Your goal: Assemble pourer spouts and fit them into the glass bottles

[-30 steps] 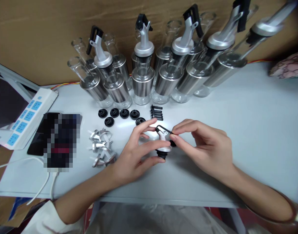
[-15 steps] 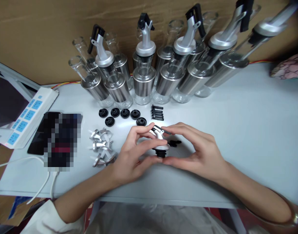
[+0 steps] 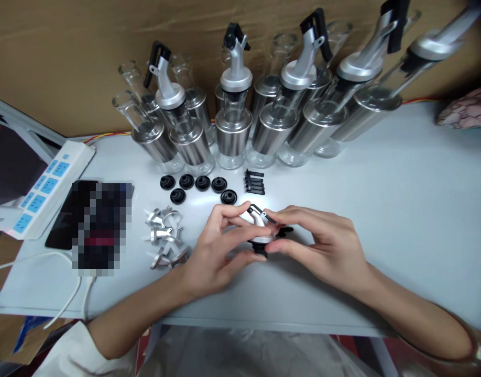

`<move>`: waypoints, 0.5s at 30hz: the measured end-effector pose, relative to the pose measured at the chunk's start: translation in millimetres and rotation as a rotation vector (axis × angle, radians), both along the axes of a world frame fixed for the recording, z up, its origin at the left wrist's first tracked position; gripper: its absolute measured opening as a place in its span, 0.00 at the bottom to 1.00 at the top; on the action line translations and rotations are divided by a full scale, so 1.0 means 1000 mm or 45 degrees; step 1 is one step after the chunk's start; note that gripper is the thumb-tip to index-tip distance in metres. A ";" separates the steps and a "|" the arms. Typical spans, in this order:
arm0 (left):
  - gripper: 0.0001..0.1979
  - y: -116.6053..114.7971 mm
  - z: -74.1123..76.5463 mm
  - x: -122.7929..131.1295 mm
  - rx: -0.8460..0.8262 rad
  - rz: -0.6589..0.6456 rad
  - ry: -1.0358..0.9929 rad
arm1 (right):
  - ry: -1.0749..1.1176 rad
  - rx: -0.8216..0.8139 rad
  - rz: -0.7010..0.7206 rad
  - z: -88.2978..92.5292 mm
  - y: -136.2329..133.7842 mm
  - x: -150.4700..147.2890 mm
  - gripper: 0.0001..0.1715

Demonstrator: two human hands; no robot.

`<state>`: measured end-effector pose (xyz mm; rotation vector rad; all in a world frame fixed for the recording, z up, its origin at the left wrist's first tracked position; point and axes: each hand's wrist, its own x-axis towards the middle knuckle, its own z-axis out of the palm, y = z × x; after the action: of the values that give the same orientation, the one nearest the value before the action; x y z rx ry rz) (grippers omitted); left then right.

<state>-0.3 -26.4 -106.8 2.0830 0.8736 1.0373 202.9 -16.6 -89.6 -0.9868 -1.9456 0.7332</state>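
Observation:
Both hands hold one bottle pourer (image 3: 259, 239), a silver spout with a black lever on top and a black ribbed stopper below. My left hand (image 3: 215, 248) grips it from the left, with a fingertip at the black cap of the lever and the thumb under the stopper. From the other side, my right hand (image 3: 329, 243) pinches it, index finger by the lever's lower end and thumb near the rim. Small black parts (image 3: 284, 231) lie on the table behind the right fingers, partly hidden. Silver spouts (image 3: 162, 234) lie piled left of my left hand.
Several black stoppers (image 3: 203, 183) and a row of black levers (image 3: 255, 183) lie beyond my hands. Steel-banded glass bottles (image 3: 233, 133) stand along the cardboard backing, the front ones mostly with pourers. A power strip (image 3: 47, 188) and phones (image 3: 63, 225) with cables occupy the left.
My right thumb has moved up from the bottom of the stopper towards the rim, and the right fingers have closed in on the lever. The pourer has shifted slightly right and down.

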 end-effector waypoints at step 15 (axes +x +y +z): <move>0.13 0.004 0.000 0.001 0.035 -0.030 -0.043 | 0.008 0.061 -0.053 0.000 -0.005 0.000 0.21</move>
<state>1.1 -22.4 -106.6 2.0871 0.8205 1.0745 202.8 -22.0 -89.8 -0.9915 -1.9225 0.6626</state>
